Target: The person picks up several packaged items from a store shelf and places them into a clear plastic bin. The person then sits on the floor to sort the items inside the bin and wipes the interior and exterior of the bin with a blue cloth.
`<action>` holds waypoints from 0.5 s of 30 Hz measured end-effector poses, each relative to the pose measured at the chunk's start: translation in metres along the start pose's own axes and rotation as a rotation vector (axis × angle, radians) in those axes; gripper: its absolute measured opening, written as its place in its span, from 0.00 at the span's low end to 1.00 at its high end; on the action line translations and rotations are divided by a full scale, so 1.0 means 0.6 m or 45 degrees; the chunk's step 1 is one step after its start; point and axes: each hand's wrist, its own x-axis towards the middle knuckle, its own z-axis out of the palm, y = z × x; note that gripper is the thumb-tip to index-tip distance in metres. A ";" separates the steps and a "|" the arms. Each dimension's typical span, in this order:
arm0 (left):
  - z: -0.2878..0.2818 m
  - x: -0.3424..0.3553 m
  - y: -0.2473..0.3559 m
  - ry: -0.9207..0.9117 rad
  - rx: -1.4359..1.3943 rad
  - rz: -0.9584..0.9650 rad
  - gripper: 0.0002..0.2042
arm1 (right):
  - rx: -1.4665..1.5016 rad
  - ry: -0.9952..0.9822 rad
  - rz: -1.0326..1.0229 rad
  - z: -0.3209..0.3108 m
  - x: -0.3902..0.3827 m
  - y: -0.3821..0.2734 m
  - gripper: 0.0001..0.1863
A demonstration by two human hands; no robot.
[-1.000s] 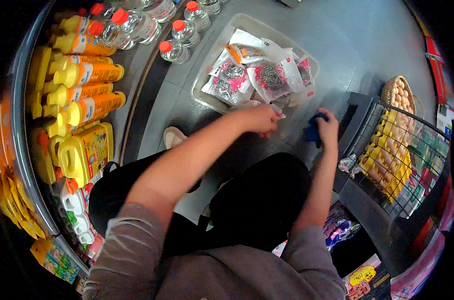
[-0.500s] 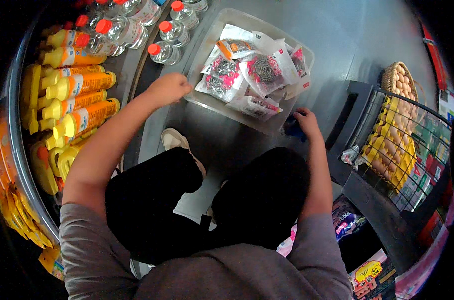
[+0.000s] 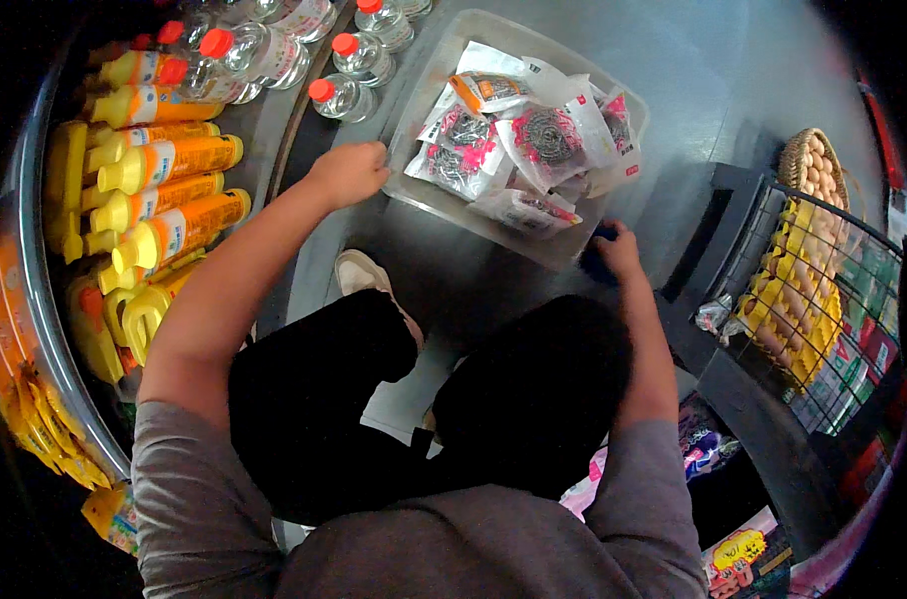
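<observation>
A translucent plastic bin [image 3: 422, 197] stands on the grey floor in front of me, filled with small clear-and-white packets. Coiled steel wire scourers [image 3: 550, 137] show through several of the packets, and one packet [image 3: 489, 92] is orange. My left hand [image 3: 350, 175] is closed at the bin's near left corner, on its rim. By the near right corner, my right hand [image 3: 619, 250] has its fingers curled round a dark blue thing [image 3: 597, 258], whose kind I cannot make out.
On the left shelf lie yellow-capped orange bottles [image 3: 180, 160], with red-capped clear bottles [image 3: 344, 98] beyond. A black wire rack [image 3: 818, 290] on the right holds egg trays; behind it is a basket of eggs [image 3: 821, 165]. My shoe [image 3: 362, 273] rests below the bin.
The whole view has shifted slightly, so most things appear a little further right. Both hands keep their places at the bin's near corners, and the packets lie as before.
</observation>
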 end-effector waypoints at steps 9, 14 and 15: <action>-0.021 0.013 0.037 -0.034 0.316 -0.013 0.11 | 0.324 0.393 -0.180 -0.103 -0.015 -0.083 0.15; -0.014 0.026 0.086 -0.025 0.069 0.252 0.10 | 0.600 0.469 -0.257 -0.161 -0.041 -0.173 0.12; -0.012 0.029 0.097 -0.014 0.017 0.315 0.10 | 0.595 0.476 -0.258 -0.165 -0.045 -0.192 0.12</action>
